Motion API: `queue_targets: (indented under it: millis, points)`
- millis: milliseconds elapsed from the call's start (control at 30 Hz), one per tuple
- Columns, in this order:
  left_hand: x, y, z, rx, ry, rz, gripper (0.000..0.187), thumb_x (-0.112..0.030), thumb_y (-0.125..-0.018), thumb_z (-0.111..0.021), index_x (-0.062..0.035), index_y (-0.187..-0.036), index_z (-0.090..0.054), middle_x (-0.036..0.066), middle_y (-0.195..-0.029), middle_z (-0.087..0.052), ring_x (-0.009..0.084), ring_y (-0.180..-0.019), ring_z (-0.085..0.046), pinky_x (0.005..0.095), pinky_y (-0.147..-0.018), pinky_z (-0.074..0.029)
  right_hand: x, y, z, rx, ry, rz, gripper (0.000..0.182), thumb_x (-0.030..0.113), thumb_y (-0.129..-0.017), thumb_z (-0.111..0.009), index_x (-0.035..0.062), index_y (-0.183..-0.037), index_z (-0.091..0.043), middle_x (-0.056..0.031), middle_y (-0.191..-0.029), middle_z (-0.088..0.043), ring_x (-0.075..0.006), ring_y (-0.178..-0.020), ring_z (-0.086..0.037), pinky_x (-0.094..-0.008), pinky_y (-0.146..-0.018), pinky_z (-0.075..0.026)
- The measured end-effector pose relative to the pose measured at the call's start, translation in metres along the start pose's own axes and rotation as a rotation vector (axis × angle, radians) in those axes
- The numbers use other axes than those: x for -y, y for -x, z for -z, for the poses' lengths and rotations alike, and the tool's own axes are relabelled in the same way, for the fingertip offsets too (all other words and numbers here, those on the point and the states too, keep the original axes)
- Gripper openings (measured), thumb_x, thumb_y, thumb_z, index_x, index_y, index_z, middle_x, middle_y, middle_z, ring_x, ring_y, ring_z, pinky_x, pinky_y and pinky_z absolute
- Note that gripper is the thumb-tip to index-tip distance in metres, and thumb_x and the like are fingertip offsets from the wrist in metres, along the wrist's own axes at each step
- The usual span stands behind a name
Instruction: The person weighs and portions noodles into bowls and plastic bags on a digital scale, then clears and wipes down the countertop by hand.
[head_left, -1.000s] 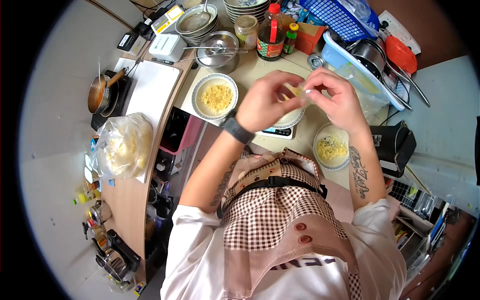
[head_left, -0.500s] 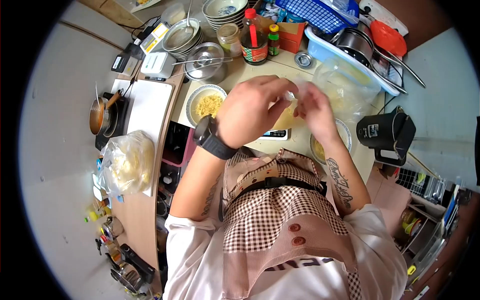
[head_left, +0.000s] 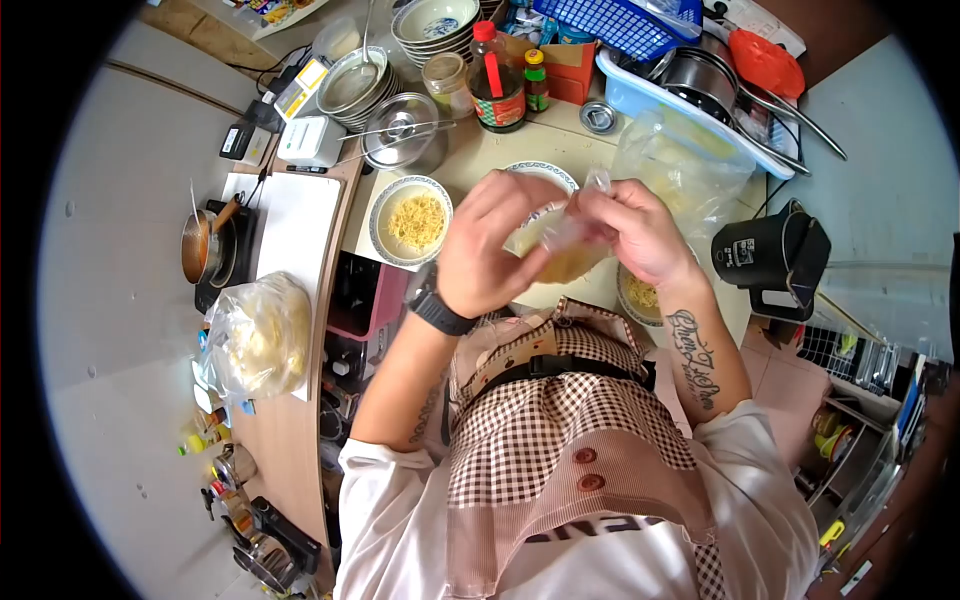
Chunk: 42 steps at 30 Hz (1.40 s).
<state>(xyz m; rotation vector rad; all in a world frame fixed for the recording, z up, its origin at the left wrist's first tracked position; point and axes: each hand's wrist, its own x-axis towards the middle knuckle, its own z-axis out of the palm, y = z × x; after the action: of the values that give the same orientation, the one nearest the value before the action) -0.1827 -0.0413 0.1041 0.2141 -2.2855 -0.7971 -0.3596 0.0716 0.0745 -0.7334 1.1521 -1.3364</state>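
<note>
My right hand pinches the top of a small clear plastic bag with yellowish contents. Close on its other side is my left hand, thumb and forefinger apart and slightly blurred, a black watch on the wrist. Behind the hands a patterned bowl shows in part. Left of my left hand stands a bowl of yellow shreds. Another bowl with yellow shreds is partly covered by my right hand and wrist.
A large clear bag lies to the right, near a black kettle. Along the back stand a lidded pot, a jar, a red-capped bottle and a blue tub. A filled plastic bag rests on the left counter.
My hands have moved lower and turned, and my left thumb and forefinger have spread apart. The small bag now shows between them, and the scale display seen earlier is hidden.
</note>
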Motion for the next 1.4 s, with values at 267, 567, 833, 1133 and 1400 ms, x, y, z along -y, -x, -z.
queue_targets:
  millis: [267, 567, 833, 1133, 1400]
  points:
    - [0.019, 0.01, -0.039, 0.017, 0.343, 0.298, 0.017, -0.007, -0.08, -0.056, 0.0039, -0.088, -0.066, 0.014, -0.082, -0.063, 0.0307, -0.077, -0.057, 0.0388, -0.076, -0.048, 0.019, 0.007, -0.009, -0.258, 0.919, 0.671, 0.019, -0.006, -0.076, -0.066, 0.0007, -0.094, -0.067, -0.0099, -0.084, -0.062, -0.025, -0.076, -0.065, -0.035, -0.072, -0.054]
    - [-0.001, -0.005, -0.039, -0.024, 1.077, 0.675, 0.03, -0.026, -0.097, -0.067, 0.0028, -0.097, -0.072, 0.001, -0.089, -0.068, 0.0083, -0.083, -0.059, 0.0246, -0.077, -0.046, 0.012, 0.006, -0.004, -0.291, 1.254, 1.239, 0.024, -0.002, -0.066, -0.072, 0.0022, -0.089, -0.066, -0.008, -0.082, -0.059, -0.0268, -0.069, -0.06, -0.0381, -0.063, -0.05]
    - [0.05, 0.001, -0.026, -0.516, 0.761, 0.795, 0.01, -0.009, -0.09, -0.069, -0.004, -0.082, -0.071, -0.005, -0.07, -0.057, 0.004, -0.064, -0.043, 0.0219, -0.06, -0.032, 0.009, 0.033, -0.011, -0.098, 1.269, 1.292, 0.027, 0.0, -0.071, -0.077, -0.004, -0.098, -0.071, -0.0093, -0.083, -0.064, -0.024, -0.072, -0.062, -0.0345, -0.061, -0.052]
    - [0.046, 0.088, -0.008, 0.168, 0.625, 0.662, 0.032, -0.013, -0.095, -0.063, -0.0028, -0.126, -0.062, 0.009, -0.112, -0.07, 0.0164, -0.1, -0.065, 0.0318, -0.087, -0.053, -0.017, 0.066, -0.067, 0.243, 0.671, 0.594, 0.018, -0.006, -0.077, -0.072, -0.0018, -0.094, -0.072, -0.012, -0.079, -0.068, -0.022, -0.067, -0.065, -0.0314, -0.061, -0.052]
    - [0.027, 0.164, -0.048, 0.219, 0.565, 0.541, 0.045, -0.027, -0.081, -0.078, -0.0009, -0.116, -0.065, 0.017, -0.113, -0.065, 0.0323, -0.104, -0.063, 0.0395, -0.09, -0.05, -0.054, 0.044, -0.064, 0.225, 0.284, 0.143, 0.014, 0.003, -0.087, -0.07, -0.0079, -0.096, -0.068, -0.0115, -0.083, -0.068, -0.0155, -0.071, -0.065, -0.0263, -0.066, -0.051]
